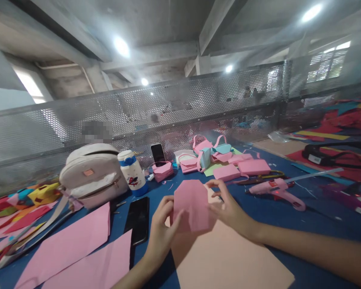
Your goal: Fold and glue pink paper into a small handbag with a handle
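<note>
A pink paper piece [191, 204] with its two top corners cut off is held above a large peach sheet [228, 257]. My left hand [164, 224] grips its left edge, thumb across the front and fingers curled behind. On the other side, my right hand [228, 206] pinches the right edge, its index finger bent over near the top corner. Part of the peach sheet is covered by the hands and the pink piece.
A black phone [138, 218] and pink sheets [75, 237] lie left. Behind stand a pale backpack [92, 174], a bottle [132, 174], a propped phone [158, 154] and small pink paper bags [225, 171]. A pink glue gun [276, 190] lies right. A perforated metal screen [174, 108] bounds the table.
</note>
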`<state>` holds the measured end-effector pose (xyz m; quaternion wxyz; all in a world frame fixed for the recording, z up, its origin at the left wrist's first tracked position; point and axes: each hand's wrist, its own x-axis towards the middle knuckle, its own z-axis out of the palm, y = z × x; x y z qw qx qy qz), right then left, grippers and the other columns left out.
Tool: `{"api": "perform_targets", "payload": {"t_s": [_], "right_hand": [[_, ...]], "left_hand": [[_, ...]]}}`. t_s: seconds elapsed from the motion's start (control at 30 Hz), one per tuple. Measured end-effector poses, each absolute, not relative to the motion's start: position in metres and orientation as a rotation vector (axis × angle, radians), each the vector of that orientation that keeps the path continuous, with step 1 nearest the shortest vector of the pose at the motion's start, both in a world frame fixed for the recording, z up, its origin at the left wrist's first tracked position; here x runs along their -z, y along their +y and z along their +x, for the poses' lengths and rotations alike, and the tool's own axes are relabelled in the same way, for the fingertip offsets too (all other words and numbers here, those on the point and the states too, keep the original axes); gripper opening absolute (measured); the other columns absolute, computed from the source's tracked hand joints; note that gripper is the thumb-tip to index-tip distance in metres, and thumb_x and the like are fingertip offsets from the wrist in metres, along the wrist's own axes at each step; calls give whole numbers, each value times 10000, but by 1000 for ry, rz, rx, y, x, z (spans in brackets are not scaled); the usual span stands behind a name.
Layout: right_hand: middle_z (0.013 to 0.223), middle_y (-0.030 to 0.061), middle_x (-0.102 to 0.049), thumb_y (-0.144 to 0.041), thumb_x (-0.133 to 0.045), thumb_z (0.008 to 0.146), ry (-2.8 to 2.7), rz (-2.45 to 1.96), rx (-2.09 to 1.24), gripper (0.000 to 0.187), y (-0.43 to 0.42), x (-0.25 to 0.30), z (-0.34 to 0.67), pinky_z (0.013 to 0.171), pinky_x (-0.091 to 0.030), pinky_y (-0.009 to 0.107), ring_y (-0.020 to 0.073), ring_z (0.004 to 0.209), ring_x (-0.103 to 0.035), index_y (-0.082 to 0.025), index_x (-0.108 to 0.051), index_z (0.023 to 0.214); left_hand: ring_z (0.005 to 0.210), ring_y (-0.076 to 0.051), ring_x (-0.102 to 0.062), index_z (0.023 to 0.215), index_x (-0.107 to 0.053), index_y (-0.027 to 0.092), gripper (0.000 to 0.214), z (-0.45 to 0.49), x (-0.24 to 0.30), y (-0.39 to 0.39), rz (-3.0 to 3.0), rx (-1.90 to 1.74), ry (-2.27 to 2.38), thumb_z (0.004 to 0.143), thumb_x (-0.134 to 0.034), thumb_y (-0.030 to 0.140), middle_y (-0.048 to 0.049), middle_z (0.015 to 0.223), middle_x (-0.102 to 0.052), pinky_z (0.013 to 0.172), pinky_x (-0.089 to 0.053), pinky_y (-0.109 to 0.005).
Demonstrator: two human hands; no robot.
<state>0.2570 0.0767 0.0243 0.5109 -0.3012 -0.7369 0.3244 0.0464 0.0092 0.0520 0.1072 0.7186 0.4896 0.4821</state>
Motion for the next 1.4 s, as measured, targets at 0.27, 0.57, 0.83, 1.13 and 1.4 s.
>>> {"api": "perform_targets", "payload": {"t_s": [0.27,0.57,0.83,1.13,1.4], "right_hand": [[1034,64,-572,-335,-649,877,-1964,-600,-840,188,79,-28,264,808,-486,307,219,1008,-534,-206,-630,1012],[990,62,-608,-272,-580,935,-2053,-645,-481,118,86,-28,269,853,-435,346,215,963,-500,-201,-662,888],[926,35,-612,-377,-607,904,-1935,-815,-584,184,92,-24,268,848,-424,362,208,869,-579,-212,-544,959],[912,24,-642,-216,-649,889,-2079,-673,-552,54,92,-25,271,878,-414,350,205,931,-548,-231,-676,934],[968,51,-632,-131,-772,764,-2112,-739,-620,313,95,-27,271,931,-410,404,230,993,-531,-260,-744,1049]], "left_hand": [[970,-248,-585,651,-621,190,298,42,-44,17,2219,-1396,1374,905,-591,342,-90,1035,-629,820,-487,-360],[715,-192,-572,811,-707,248,175,37,-48,19,2461,-1270,1433,898,-555,248,-32,803,-700,651,-413,-315],[535,-120,-517,1052,-492,212,146,40,-37,25,2098,-1247,1527,912,-498,254,29,718,-622,493,-355,-211],[617,-123,-543,1395,-251,263,551,40,-24,22,1971,-1302,1432,909,-511,238,33,814,-605,574,-422,-226],[609,-129,-512,1103,-637,218,309,39,-31,26,2072,-1175,1474,795,-618,199,-13,858,-653,542,-407,-221]]}}
